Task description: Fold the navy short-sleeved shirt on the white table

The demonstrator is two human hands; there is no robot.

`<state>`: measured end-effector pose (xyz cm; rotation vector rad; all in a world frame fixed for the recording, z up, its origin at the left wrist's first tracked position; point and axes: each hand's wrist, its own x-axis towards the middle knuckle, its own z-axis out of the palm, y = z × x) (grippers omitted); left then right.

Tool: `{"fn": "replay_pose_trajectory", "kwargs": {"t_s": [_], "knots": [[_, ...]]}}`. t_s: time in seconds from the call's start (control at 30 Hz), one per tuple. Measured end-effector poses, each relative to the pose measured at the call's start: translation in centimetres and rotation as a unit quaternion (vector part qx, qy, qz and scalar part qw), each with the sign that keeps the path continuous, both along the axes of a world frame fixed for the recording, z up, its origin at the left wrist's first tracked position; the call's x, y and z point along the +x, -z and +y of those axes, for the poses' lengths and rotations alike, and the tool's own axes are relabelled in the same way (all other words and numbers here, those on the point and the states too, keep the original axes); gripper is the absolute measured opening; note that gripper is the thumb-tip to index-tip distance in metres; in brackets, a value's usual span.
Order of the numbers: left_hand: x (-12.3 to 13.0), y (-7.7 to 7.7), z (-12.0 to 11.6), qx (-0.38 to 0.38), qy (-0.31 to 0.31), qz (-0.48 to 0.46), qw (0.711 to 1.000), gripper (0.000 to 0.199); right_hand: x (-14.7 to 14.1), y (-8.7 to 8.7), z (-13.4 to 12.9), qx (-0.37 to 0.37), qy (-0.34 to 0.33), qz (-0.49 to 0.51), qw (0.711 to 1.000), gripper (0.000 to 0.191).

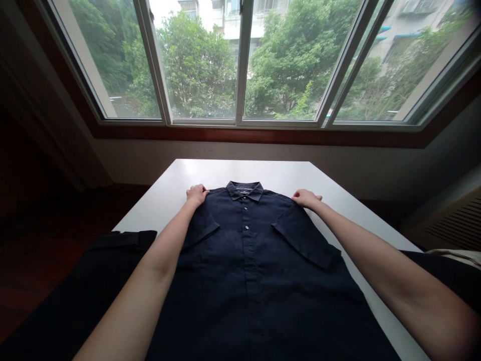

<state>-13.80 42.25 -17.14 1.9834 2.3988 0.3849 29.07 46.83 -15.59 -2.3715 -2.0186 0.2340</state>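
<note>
A dark navy short-sleeved shirt (246, 260) lies front up and spread out on a white table (278, 170), its collar at the far end and its buttons down the middle. At the shirt's left shoulder, my left hand (197, 193) pinches the edge of the cloth. My right hand (306, 198) grips the right shoulder edge between thumb and fingers. Both sleeves are folded inward over the shirt's front. Its lower part runs out of view at the bottom.
Black cloth (93, 281) lies over the table's left side. More dark cloth (443, 276) and a light-coloured item (456, 256) are at the right edge. Beyond the table are a wall and a wide window (240, 123).
</note>
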Motion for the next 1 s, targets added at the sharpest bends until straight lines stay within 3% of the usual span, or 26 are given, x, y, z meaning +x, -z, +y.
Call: {"fn": "replay_pose_trajectory", "kwargs": {"t_s": [0.17, 0.53, 0.9, 1.0], "knots": [[-0.8, 0.4, 0.3, 0.008, -0.010, -0.007, 1.000, 0.024, -0.3, 0.8, 0.7, 0.013, -0.015, -0.010, 1.000, 0.025], [-3.1, 0.4, -0.4, 0.031, -0.054, -0.004, 0.998, 0.021, -4.1, 2.3, 2.0, 0.122, -0.052, -0.036, 0.990, 0.030], [-2.8, 0.0, -1.2, 0.102, -0.032, -0.001, 0.994, 0.017, -4.8, 2.6, 1.4, 0.159, -0.022, -0.003, 0.987, 0.029], [-3.2, -0.9, -2.6, 0.143, 0.006, -0.001, 0.990, 0.019, -4.8, 2.0, -0.4, 0.193, -0.067, 0.021, 0.979, 0.030]]}}
